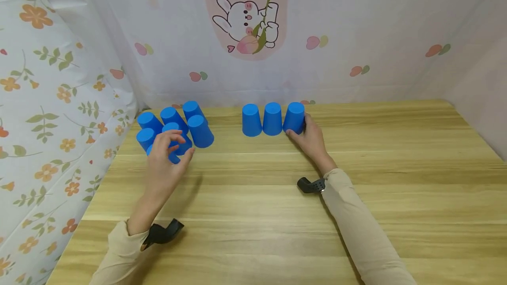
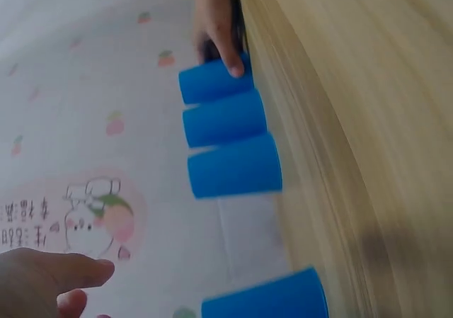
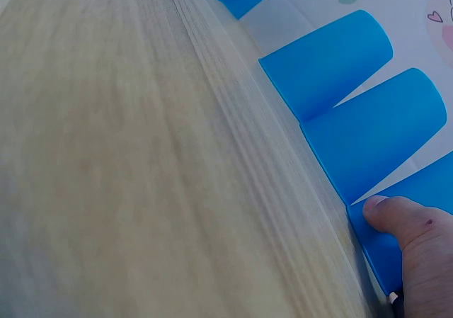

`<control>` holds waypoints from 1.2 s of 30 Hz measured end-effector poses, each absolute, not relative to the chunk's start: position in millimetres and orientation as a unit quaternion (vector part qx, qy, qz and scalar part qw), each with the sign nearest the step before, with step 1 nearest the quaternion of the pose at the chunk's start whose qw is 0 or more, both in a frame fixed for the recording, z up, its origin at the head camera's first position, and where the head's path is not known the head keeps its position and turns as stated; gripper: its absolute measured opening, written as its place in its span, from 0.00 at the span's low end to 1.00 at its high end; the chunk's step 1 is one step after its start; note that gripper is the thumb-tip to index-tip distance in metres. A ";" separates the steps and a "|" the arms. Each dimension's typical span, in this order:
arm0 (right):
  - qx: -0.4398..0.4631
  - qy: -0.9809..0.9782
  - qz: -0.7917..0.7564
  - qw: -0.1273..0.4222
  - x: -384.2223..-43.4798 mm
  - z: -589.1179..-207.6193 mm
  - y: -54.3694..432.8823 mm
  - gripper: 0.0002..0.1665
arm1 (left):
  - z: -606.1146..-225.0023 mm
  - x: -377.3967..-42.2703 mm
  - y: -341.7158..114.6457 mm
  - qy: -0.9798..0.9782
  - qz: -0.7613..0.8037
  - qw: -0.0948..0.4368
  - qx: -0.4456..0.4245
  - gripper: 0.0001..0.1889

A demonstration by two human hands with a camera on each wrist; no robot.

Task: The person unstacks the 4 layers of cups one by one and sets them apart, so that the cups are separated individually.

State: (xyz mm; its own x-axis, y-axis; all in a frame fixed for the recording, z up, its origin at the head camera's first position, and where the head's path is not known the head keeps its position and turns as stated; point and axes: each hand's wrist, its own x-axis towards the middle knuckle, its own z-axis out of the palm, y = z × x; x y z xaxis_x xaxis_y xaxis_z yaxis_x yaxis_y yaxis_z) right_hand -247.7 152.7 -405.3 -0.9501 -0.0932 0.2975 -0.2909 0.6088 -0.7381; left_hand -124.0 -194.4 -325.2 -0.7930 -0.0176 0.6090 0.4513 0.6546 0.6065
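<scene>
Three upside-down blue cups stand in a row at the back middle of the table: a left cup (image 1: 251, 121), a middle cup (image 1: 272, 120) and a right cup (image 1: 295, 117). My right hand (image 1: 313, 142) grips the right cup low down; its thumb (image 3: 400, 222) lies across the cup's side near the rim. The cup remains on the tabletop, close beside the middle one. Over at the left, my left hand (image 1: 164, 166) hovers by a cluster of blue cups (image 1: 201, 132), thumb and fingers apart, holding nothing. It partly hides several cups there.
The wooden table (image 1: 253, 214) reaches back to a white printed cloth (image 1: 166, 21). A flowered cloth (image 1: 47, 113) hangs along the left edge. Each wrist wears a black camera mount, such as the right mount (image 1: 310, 185).
</scene>
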 end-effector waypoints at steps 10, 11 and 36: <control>0.106 -0.889 0.430 0.115 -247.0 -405.9 151.4 0.41 | -334.1 -169.0 -140.4 -0.898 -0.392 0.132 -0.154 0.27; 0.107 -0.889 0.430 0.116 -247.1 -405.8 151.5 0.41 | -333.5 -172.2 -137.0 -0.899 -0.394 0.124 -0.150 0.28; 0.106 -0.891 0.424 0.121 -249.7 -407.8 152.5 0.42 | -337.0 -229.8 -105.8 -0.895 -0.429 0.011 -0.121 0.38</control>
